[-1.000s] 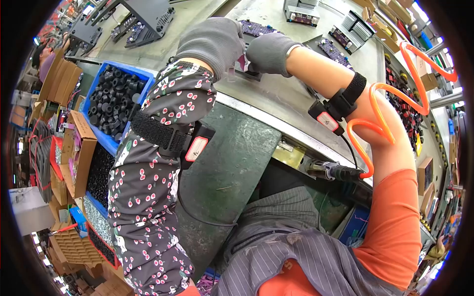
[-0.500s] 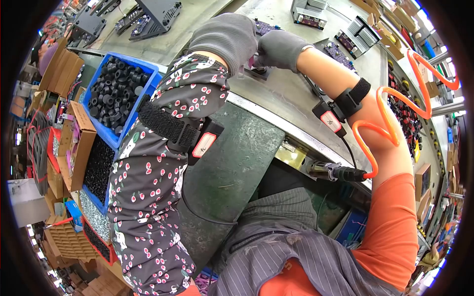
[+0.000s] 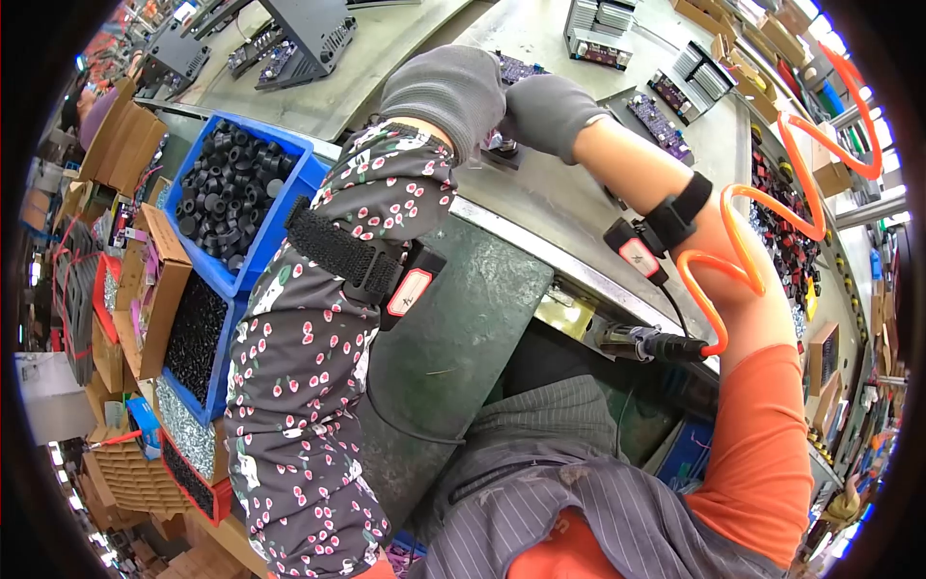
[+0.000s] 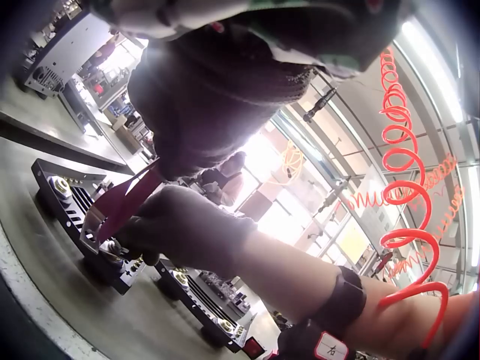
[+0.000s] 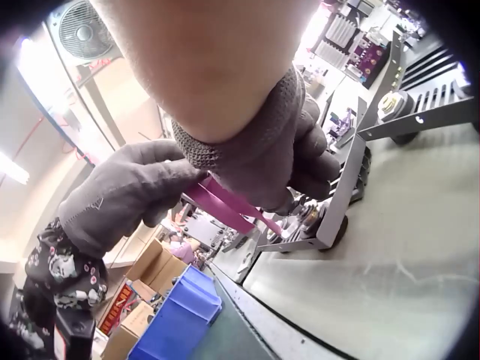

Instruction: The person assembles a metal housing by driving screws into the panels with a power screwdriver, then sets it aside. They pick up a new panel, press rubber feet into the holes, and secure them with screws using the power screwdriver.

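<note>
Both hands wear grey gloves. In the right wrist view, the left hand (image 5: 124, 191) pinches the upper end of a purple strip (image 5: 225, 206). That strip runs down to the corner of a dark slotted metal bracket (image 5: 341, 206). The right hand (image 5: 262, 161) has curled fingers close over that corner; what its fingertips hold is hidden. The left wrist view shows the strip (image 4: 124, 210) between the left hand (image 4: 202, 97) and the bracket (image 4: 79, 225), with the right hand (image 4: 187, 229) beside it. From the head, left hand (image 3: 446, 92) and right hand (image 3: 550, 114) nearly touch.
A blue bin (image 3: 294, 198) of black round parts stands left, with smaller black parts (image 3: 198, 338) below it. Circuit boards (image 3: 659, 125) and finned metal units (image 3: 699, 82) lie on the metal table (image 3: 540, 207). An orange coiled hose (image 3: 743, 193) hangs by the right arm.
Both hands have shifted slightly right in the head view, staying close together over the same work. The orange hose has swung a little.
</note>
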`<state>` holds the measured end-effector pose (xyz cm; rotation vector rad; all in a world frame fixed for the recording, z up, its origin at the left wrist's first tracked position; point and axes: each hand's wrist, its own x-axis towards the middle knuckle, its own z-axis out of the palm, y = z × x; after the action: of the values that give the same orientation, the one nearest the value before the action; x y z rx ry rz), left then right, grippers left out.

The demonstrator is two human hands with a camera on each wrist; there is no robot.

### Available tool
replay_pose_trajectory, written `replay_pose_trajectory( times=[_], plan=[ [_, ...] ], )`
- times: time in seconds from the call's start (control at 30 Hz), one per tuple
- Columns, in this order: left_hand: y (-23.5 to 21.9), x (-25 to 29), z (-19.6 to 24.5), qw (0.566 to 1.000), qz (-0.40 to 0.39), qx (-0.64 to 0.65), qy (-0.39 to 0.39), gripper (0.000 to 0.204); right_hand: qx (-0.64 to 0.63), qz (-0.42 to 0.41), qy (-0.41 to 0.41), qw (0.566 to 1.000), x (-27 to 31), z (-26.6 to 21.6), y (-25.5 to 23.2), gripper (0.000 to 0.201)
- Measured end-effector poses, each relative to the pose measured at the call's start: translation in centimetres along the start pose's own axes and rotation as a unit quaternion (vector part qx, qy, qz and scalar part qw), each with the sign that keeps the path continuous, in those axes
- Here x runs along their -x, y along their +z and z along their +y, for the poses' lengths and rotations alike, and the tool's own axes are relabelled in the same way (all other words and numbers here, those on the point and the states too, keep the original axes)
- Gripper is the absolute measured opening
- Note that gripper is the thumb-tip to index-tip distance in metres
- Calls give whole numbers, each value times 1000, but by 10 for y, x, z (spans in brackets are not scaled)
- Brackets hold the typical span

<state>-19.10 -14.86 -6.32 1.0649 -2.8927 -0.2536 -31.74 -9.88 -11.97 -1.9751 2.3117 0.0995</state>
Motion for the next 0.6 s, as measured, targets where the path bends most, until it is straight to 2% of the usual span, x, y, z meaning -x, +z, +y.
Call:
replay_pose_trajectory(
  times=[0.03, 0.1, 0.17, 0.2, 0.23, 0.27, 0.33, 0.4, 0.47, 0.57, 0.6],
  plan=[
    [0, 2, 0, 1000, -3, 4, 0, 24, -55, -17, -51, 997, 6, 2, -7, 28],
    [2, 7, -1, 1000, -6, 9, 0, 25, -72, -35, -54, 995, 5, 6, -4, 28],
    [3, 14, -12, 996, 36, 75, -32, 32, -89, -49, -53, 993, 6, 5, -4, 27],
    [5, 22, -20, 996, 37, 72, -30, 32, -53, -48, -9, 997, 6, 0, -5, 27],
    [8, 37, -31, 986, 100, 135, -2, 36, -17, -47, 37, 998, 5, -3, -6, 27],
    [11, 51, -42, 967, 162, 196, 25, 40, -18, -43, 37, 998, 5, 0, -5, 27],
    [17, 80, -60, 934, 155, 321, -4, 38, -114, 0, -37, 993, 8, 11, 4, 30],
    [10, 114, -60, 883, 36, 446, -142, 31, -123, -11, -68, 990, 7, 12, 9, 34],
    [32, 139, -73, 845, 11, 510, -162, 26, -43, -25, -9, 999, 4, 7, 9, 37],
    [51, 174, -75, 785, -8, 572, -236, 24, -20, -49, 32, 998, 6, 2, 5, 40],
    [58, 184, -76, 785, -7, 572, -237, 24, -19, -50, 31, 998, 6, 3, 7, 40]
  ],
)
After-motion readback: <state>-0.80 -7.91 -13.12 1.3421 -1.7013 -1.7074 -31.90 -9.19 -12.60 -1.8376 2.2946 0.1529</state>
